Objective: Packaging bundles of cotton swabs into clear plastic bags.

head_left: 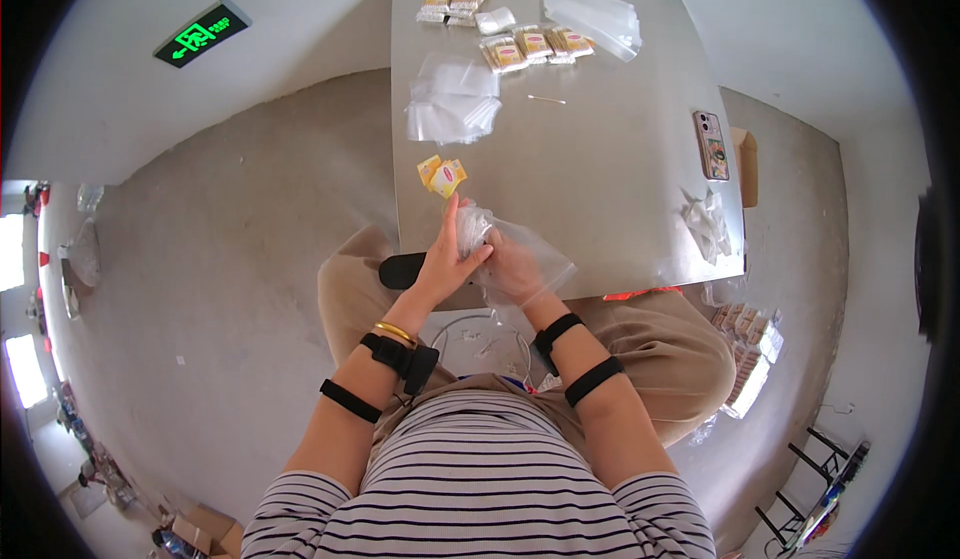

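At the near edge of the metal table, my left hand (447, 262) and my right hand (514, 269) are close together on a clear plastic bag (548, 257). The left thumb and fingers close around its bunched, whitish part. Loose film spreads over my right hand, whose fingers are partly covered; I cannot tell whether they are inside the bag or behind it. Just beyond my left fingertips lie a few yellow-and-white paper labels (447, 178). Flat clear bags (455, 99) are stacked farther up the table's left side. A single cotton swab (547, 100) lies to their right.
Packs with yellow labels (533, 45) sit at the far side of the table (600, 159), beside more clear bags (595, 17). A phone (711, 146) and crumpled plastic (708, 227) lie along the right edge. Stacked packs (745, 359) stand on the floor at right.
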Demonstrator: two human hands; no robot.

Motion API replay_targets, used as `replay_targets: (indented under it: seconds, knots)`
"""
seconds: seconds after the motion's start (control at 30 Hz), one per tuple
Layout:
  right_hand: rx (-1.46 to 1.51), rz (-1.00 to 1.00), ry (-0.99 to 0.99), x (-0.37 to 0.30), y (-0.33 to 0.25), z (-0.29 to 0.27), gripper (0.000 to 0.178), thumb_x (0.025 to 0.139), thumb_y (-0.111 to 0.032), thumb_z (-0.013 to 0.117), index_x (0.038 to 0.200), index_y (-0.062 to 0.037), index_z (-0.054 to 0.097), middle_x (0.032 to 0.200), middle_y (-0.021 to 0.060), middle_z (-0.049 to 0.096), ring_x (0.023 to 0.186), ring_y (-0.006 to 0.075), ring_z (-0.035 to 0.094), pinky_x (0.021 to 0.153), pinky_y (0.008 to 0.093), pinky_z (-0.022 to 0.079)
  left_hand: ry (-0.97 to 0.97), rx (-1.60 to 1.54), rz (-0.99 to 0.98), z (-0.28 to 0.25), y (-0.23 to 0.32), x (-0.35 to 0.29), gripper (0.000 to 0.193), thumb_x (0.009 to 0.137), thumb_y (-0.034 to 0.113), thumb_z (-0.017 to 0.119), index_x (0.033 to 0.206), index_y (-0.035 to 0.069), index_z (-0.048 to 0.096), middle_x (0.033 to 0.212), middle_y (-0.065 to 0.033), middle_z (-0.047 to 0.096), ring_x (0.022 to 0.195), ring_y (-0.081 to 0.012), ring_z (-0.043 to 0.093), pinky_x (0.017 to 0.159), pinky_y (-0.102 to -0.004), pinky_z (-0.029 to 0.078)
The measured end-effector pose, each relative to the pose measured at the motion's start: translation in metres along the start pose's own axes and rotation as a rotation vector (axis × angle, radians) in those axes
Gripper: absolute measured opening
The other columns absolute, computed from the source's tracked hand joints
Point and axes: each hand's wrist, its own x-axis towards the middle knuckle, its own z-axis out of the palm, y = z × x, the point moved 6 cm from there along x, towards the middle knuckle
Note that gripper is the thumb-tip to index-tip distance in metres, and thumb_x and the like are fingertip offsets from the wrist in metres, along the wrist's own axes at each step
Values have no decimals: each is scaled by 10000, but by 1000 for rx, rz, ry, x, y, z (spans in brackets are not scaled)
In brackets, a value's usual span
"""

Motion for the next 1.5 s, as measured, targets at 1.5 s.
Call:
replay_targets:
  seconds: [1.5]
  knots:
    - [419,397,-617,-8,35,23,281,904,-195,532,1104,-15,613,1073,162,654,1001,289,614,875,387,465,-82,374,101,3,21,-1,509,893,285,617,1360,220,424,1447,-224,292,1168,-462,497,935,-462,479]
